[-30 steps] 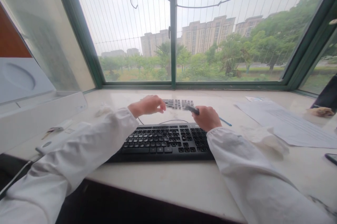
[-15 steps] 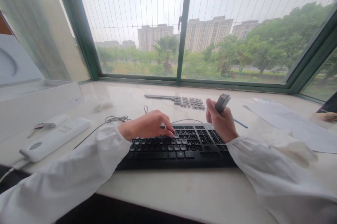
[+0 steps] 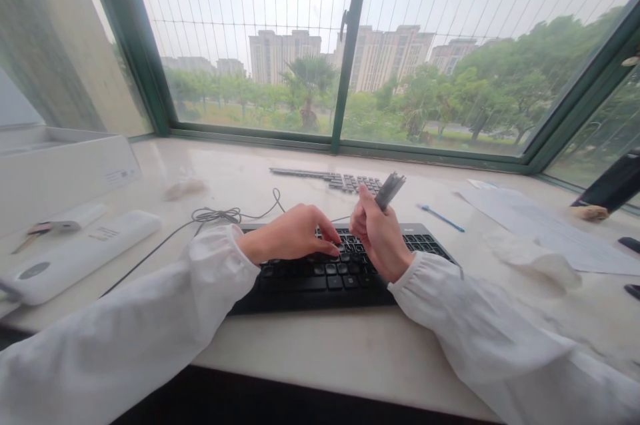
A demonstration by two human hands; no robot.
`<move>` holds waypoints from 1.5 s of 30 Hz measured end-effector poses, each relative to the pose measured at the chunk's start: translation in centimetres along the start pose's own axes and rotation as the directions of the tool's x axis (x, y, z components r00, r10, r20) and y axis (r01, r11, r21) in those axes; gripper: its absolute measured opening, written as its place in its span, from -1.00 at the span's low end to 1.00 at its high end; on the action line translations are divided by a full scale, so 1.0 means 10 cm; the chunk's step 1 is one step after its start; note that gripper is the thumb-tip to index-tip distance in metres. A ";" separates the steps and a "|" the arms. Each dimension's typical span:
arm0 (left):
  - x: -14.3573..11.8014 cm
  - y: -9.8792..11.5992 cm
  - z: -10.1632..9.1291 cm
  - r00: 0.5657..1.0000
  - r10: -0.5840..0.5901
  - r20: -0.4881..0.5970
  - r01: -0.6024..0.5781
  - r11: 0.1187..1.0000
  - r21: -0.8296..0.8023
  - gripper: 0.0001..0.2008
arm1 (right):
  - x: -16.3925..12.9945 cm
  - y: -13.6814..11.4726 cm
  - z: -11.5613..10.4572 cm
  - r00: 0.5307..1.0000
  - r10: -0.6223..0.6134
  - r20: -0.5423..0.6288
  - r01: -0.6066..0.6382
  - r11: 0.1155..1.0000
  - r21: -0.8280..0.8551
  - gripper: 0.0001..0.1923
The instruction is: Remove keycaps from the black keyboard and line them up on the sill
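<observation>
1. Right hand [image 3: 381,238] is closed around a small grey keycap puller [image 3: 390,190], held upright with its tip poking up above the fingers, over the middle of the black keyboard [image 3: 345,265].
2. Left hand [image 3: 295,238] is empty as far as I can tell, fingers curled down with the tips resting on keys in the middle rows, right next to the other hand.
3. Progress-wise: the keyboard looks fully populated from here, no obvious gaps, so I'd guess pulling on this board has barely begun or not at all.
4. Farther back, towards the window, a row of loose keycaps [image 3: 345,180] lies on the sill, so some lot of caps is already off something.
5. Around it: cable [image 3: 220,215] coiled to the left, white remote-like device [image 3: 75,255] far left, papers [image 3: 545,228] and a blue pen [image 3: 443,217] to the right.
</observation>
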State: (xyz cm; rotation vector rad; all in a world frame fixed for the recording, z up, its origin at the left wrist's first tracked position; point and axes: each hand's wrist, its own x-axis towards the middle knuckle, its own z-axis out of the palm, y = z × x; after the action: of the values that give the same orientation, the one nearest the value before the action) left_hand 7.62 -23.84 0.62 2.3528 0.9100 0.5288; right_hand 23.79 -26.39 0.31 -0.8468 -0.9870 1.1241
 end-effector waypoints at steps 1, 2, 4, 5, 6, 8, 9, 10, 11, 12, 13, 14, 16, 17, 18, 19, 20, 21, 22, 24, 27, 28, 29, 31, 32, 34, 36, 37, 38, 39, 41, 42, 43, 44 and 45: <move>0.00 0.00 0.00 1.000 -0.010 0.002 0.010 1.000 -0.011 -0.73 | -0.01 0.03 -0.01 1.000 0.004 0.011 -0.004 1.000 -0.004 -0.47; 0.01 -0.01 0.00 1.000 -0.018 0.007 0.019 1.000 -0.019 -0.73 | -0.02 0.05 -0.02 1.000 0.006 0.021 -0.006 1.000 -0.003 -0.47; 0.01 0.00 0.00 0.999 -0.034 0.016 0.034 0.999 -0.029 -0.74 | -0.03 0.07 -0.03 0.999 0.013 0.034 -0.014 1.000 0.014 -0.47; 0.01 0.00 0.00 0.999 -0.041 0.018 0.041 0.999 -0.030 -0.74 | -0.04 0.07 -0.02 0.999 0.014 0.036 -0.015 1.000 0.024 -0.46; 0.01 0.01 0.00 0.999 -0.045 0.016 0.046 0.999 -0.028 -0.75 | -0.05 0.07 -0.02 0.999 0.011 0.035 -0.012 0.999 0.032 -0.46; 0.00 0.03 0.00 0.999 -0.039 0.003 0.039 0.999 -0.015 -0.76 | -0.06 0.06 0.00 0.999 0.003 0.032 -0.004 1.000 0.031 -0.45; 0.00 0.03 0.00 0.999 -0.033 -0.006 0.033 0.999 -0.005 -0.77 | -0.06 0.06 0.01 0.999 0.001 0.032 -0.002 1.000 0.022 -0.45; -0.01 0.04 0.00 1.000 -0.026 -0.013 0.026 1.000 0.006 -0.77 | -0.06 0.06 0.01 0.999 0.001 0.032 -0.001 1.000 0.011 -0.46; -0.01 0.04 0.01 1.000 -0.021 -0.019 0.022 1.000 0.015 -0.78 | -0.06 0.06 0.01 0.999 0.003 0.032 -0.003 1.000 0.000 -0.46; -0.01 0.04 0.01 1.000 -0.020 -0.022 0.020 1.000 0.019 -0.78 | -0.06 0.06 0.01 0.999 0.008 0.032 -0.008 1.000 -0.009 -0.47; -0.02 0.04 0.01 1.000 -0.020 -0.023 0.021 1.000 0.018 -0.78 | -0.05 0.06 0.01 0.999 0.016 0.030 -0.016 1.000 -0.014 -0.48; -0.01 0.04 0.02 0.999 -0.022 -0.024 0.022 1.000 0.014 -0.78 | -0.04 0.07 0.01 0.999 0.028 0.026 -0.028 0.999 -0.016 -0.48; -0.01 0.03 0.03 0.999 -0.023 -0.027 0.023 1.000 0.000 -0.77 | 0.00 0.08 0.01 0.998 0.063 0.016 -0.062 0.998 -0.011 -0.48; -0.01 0.03 0.03 0.999 -0.025 -0.027 0.024 1.000 -0.007 -0.77 | 0.02 0.09 0.01 0.997 0.081 0.009 -0.081 0.997 -0.004 -0.48; 0.00 0.02 0.03 0.999 -0.027 -0.026 0.027 1.000 -0.013 -0.77 | 0.05 0.10 0.02 0.995 0.097 0.003 -0.097 0.995 0.006 -0.49; 0.00 0.02 0.02 0.999 -0.030 -0.022 0.029 0.999 -0.019 -0.76 | 0.06 0.11 0.03 0.994 0.113 -0.003 -0.113 0.993 0.015 -0.49; 0.00 0.01 0.01 0.999 -0.033 -0.015 0.033 0.999 -0.025 -0.75 | 0.08 0.11 0.04 0.991 0.130 -0.009 -0.130 0.991 0.022 -0.49; 0.01 0.01 0.00 0.999 -0.036 -0.002 0.036 0.999 -0.031 -0.74 | 0.09 0.11 0.05 0.989 0.146 -0.016 -0.145 0.989 0.027 -0.49; 0.02 0.00 -0.01 0.999 -0.039 0.016 0.040 0.999 -0.036 -0.73 | 0.09 0.10 0.07 0.987 0.159 -0.022 -0.158 0.987 0.032 -0.50; 0.03 -0.02 -0.04 0.997 -0.050 0.059 0.053 0.997 -0.049 -0.71 | 0.07 0.09 0.10 0.985 0.174 -0.019 -0.173 0.984 0.038 -0.50; 0.05 -0.06 -0.07 0.992 -0.084 0.094 0.090 0.994 -0.056 -0.67 | 0.03 0.07 0.12 0.986 0.156 0.058 -0.159 0.986 0.041 -0.47; 0.06 -0.07 -0.08 0.991 -0.094 0.092 0.099 0.994 -0.054 -0.66 | 0.02 0.07 0.13 0.986 0.141 0.092 -0.145 0.989 0.037 -0.46; 0.06 -0.08 -0.08 0.991 -0.098 0.086 0.103 0.993 -0.051 -0.64 | 0.01 0.08 0.13 0.985 0.123 0.119 -0.128 0.991 0.033 -0.46; 0.06 -0.09 -0.08 0.992 -0.097 0.075 0.100 0.994 -0.047 -0.62 | 0.01 0.09 0.12 0.986 0.083 0.144 -0.088 0.996 0.027 -0.47; 0.06 -0.09 -0.08 0.993 -0.094 0.072 0.098 0.994 -0.048 -0.62 | 0.00 0.11 0.12 0.987 0.062 0.147 -0.066 0.998 0.021 -0.47; 0.06 -0.10 -0.07 0.994 -0.089 0.068 0.092 0.994 -0.050 -0.62 | -0.01 0.12 0.11 0.987 0.010 0.159 -0.008 1.000 -0.011 -0.47; 0.06 -0.11 -0.06 0.995 -0.069 0.067 0.073 0.996 -0.058 -0.63 | -0.05 0.12 0.11 0.974 -0.064 0.217 0.084 0.993 -0.083 -0.48; 0.06 -0.11 -0.06 0.997 -0.052 0.064 0.056 0.996 -0.064 -0.64 | -0.07 0.12 0.11 0.961 -0.100 0.260 0.137 0.982 -0.128 -0.48; 0.06 -0.12 -0.06 0.998 -0.035 0.059 0.040 0.997 -0.072 -0.65 | -0.09 0.11 0.12 0.944 -0.130 0.303 0.187 0.968 -0.169 -0.49; 0.06 -0.12 -0.05 0.998 -0.021 0.052 0.025 0.996 -0.082 -0.65 | -0.11 0.11 0.12 0.929 -0.152 0.336 0.228 0.953 -0.201 -0.49; 0.06 -0.13 -0.04 0.999 -0.004 0.043 0.009 0.994 -0.106 -0.66 | -0.14 0.10 0.12 0.915 -0.184 0.359 0.278 0.933 -0.230 -0.49; 0.06 -0.13 -0.03 0.999 -0.001 0.039 0.005 0.993 -0.119 -0.68 | -0.14 0.10 0.12 0.915 -0.194 0.355 0.287 0.929 -0.233 -0.49; 0.06 -0.13 -0.02 0.999 0.002 0.035 0.003 0.991 -0.131 -0.69 | -0.15 0.11 0.12 0.915 -0.202 0.350 0.294 0.927 -0.233 -0.49; 0.06 -0.12 -0.02 1.000 0.003 0.029 0.001 0.990 -0.140 -0.70 | -0.14 0.12 0.11 0.914 -0.208 0.349 0.301 0.924 -0.236 -0.49; 0.05 -0.11 -0.02 1.000 0.001 0.022 0.002 0.990 -0.142 -0.70 | -0.14 0.13 0.11 0.911 -0.213 0.354 0.309 0.919 -0.244 -0.49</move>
State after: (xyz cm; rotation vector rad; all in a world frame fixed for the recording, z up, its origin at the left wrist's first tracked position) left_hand 7.34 -22.72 0.14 2.2260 0.8347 0.5487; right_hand 22.21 -27.41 -0.76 -0.7472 -1.5250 0.9060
